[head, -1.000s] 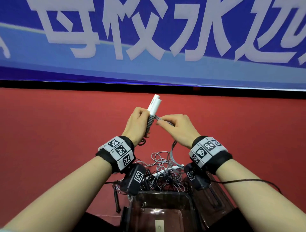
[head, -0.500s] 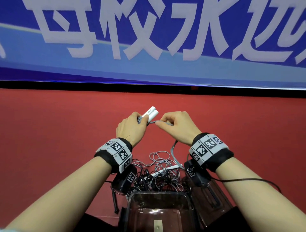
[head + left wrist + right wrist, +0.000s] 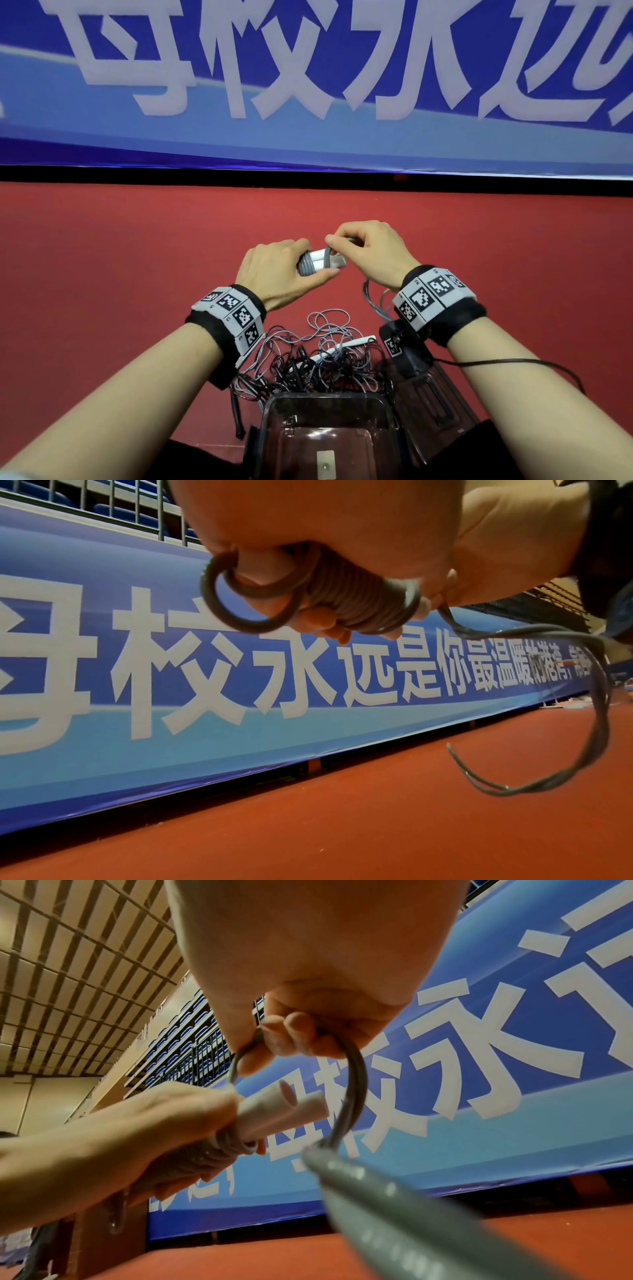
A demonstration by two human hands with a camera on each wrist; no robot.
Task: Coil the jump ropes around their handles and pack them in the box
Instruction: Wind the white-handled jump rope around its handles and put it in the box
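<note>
My left hand (image 3: 284, 270) grips two white jump-rope handles (image 3: 323, 262) held side by side, pointing right, with grey rope (image 3: 346, 599) coiled tightly around them. My right hand (image 3: 366, 250) pinches the same grey rope (image 3: 352, 1085) and loops it over the handles' free ends (image 3: 284, 1110). The rope's loose tail (image 3: 375, 301) hangs below my right wrist. A tangle of more ropes (image 3: 318, 356) with a white handle (image 3: 352, 342) lies on the red floor near me. The dark clear box (image 3: 325, 404) stands open just in front of me.
The box's lid (image 3: 431, 407) lies to the right of the box. A blue banner (image 3: 308, 85) with white characters runs along the far edge of the red floor (image 3: 102, 274). Black sensor cables (image 3: 507, 363) trail from my wrists.
My left hand has tipped the handles from upright to lying sideways and lowered them. My right hand has carried the rope over the handles' ends, adding a turn.
</note>
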